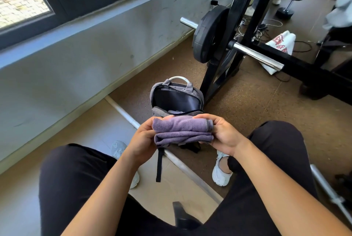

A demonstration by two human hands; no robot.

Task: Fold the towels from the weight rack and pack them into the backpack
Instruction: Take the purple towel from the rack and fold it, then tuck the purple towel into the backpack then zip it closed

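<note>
Gym floor (247, 106): open grey backpack (177, 98) by weight rack (245, 31). Left hand (142, 138) & right hand (222, 134) grip folded purple towel (182, 131) ends; loose hold = fold could unravel, snag on zip.

Daylight comes in through the window (62, 5) at upper left; the paving (21, 1) outside is bright and partly washed out. The grey wall (85, 60) below it is evenly lit with a cool cast. Hard white glare sits on the chrome bar (257, 54). Shadows on the floor (247, 111) are soft and faint. The purple towel (182, 127) at centre is sharp. Straight lines bow toward the edges, and the forearms (285, 188) at the bottom look stretched and slightly soft
</note>
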